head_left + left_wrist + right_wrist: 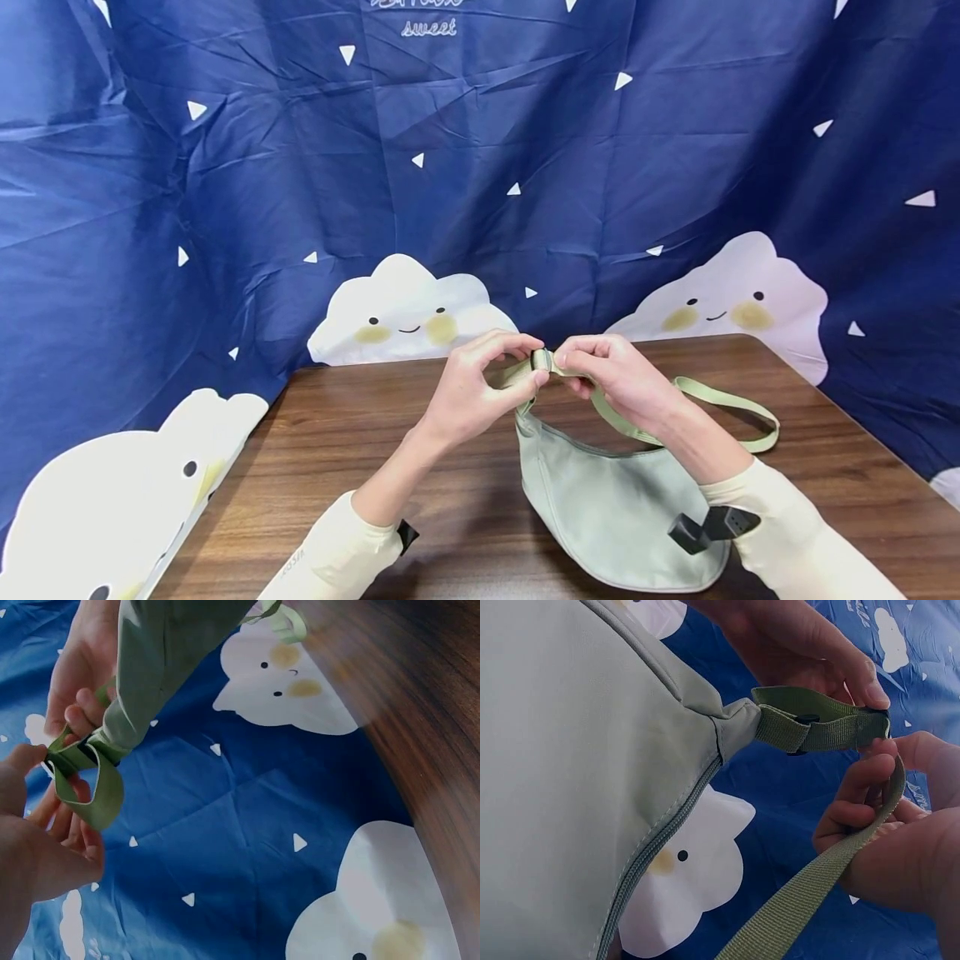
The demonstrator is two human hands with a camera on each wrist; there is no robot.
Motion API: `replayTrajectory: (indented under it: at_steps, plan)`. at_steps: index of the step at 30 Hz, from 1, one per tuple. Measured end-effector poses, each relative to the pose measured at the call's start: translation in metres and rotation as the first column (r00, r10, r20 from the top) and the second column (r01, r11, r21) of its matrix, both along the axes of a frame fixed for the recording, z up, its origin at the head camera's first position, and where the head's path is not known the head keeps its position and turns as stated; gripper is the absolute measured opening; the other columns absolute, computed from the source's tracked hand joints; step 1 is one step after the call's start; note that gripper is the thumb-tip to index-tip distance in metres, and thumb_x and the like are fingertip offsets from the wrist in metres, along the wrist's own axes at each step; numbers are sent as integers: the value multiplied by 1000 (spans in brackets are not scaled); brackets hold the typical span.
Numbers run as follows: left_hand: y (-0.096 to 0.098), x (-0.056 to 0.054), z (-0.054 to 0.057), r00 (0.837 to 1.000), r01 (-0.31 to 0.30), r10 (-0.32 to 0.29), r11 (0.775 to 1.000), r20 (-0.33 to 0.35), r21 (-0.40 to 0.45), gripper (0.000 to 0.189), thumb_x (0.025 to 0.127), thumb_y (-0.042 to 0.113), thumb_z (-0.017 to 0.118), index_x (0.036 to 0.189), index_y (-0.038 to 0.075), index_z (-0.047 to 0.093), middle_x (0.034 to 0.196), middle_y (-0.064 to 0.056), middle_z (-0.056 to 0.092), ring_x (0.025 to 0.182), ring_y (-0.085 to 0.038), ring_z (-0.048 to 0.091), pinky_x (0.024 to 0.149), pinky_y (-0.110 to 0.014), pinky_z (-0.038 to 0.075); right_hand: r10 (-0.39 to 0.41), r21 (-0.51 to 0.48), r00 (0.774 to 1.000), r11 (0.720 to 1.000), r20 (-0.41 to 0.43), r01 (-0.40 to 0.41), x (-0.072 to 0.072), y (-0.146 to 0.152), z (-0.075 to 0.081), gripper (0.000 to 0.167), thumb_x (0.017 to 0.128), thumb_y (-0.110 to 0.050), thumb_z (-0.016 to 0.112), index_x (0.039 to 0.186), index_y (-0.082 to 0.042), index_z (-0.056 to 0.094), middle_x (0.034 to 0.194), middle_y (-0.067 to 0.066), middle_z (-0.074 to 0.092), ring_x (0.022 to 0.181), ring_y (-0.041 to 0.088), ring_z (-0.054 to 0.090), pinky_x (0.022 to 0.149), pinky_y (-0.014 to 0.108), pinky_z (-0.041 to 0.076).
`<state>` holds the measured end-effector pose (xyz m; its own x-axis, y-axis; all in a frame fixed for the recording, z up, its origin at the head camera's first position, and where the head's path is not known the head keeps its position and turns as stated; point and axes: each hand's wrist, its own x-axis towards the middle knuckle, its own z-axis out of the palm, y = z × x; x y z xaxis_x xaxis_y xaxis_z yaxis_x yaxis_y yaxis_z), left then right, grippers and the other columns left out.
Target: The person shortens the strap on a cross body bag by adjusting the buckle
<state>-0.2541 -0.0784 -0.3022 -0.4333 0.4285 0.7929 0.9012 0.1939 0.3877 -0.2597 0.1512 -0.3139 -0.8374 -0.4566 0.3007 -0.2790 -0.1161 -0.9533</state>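
A pale green shoulder bag [622,508] hangs below both hands, its lower part over the wooden table. Its light green webbing strap [795,907] runs through a dark slider buckle [541,359]. My left hand [468,392] pinches the strap at the buckle between thumb and fingertips. Close beside it on the right, my right hand [622,379] pinches the strap where it leaves the buckle. Between the bag's corner and the buckle the webbing forms a short doubled loop [109,799]. A second dark ring [806,720] sits on that loop. The bag's zipper [660,840] appears closed along its edge.
The brown wooden table [337,450] extends under the arms. The strap's slack [757,444] curls on the tabletop to the right. A blue cloth [465,200] with white clouds and triangles hangs behind and at the sides. Black wrist-camera mounts [705,529] sit at the sleeves.
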Motion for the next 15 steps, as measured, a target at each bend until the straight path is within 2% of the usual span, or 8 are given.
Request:
replayTrajectory:
  at_steps: [6, 10, 15]
  plan:
    - [0, 0, -2, 1000, 2, -2, 1000, 8, -9, 27, 87, 14, 81, 112, 9, 73, 99, 5, 70, 93, -10, 64, 87, -30, 54, -10, -10, 1000, 1000, -9, 9, 1, -3, -2, 13, 96, -6, 62, 86, -3, 69, 73, 5, 56, 64, 16, 47, 62, 26, 38]
    - [1, -1, -4, 1000, 5, -5, 1000, 5, -18, 27, 88, 14, 81, 113, 8, 73, 100, 5, 70, 92, -11, 65, 88, -30, 53, 26, -34, 1000, 999, -4, -26, 2, -6, -2, 12, 97, -8, 64, 87, -3, 69, 73, 5, 57, 66, 17, 47, 62, 26, 38]
    - [-2, -3, -1, 1000, -16, 16, 1000, -25, -1, 26, 88, 15, 81, 111, 8, 73, 98, 5, 71, 90, -11, 66, 83, -33, 54, 98, -80, 995, 992, 17, -96, 0, -1, 0, 15, 101, -12, 63, 98, 2, 70, 80, 10, 62, 68, 21, 52, 67, 27, 45]
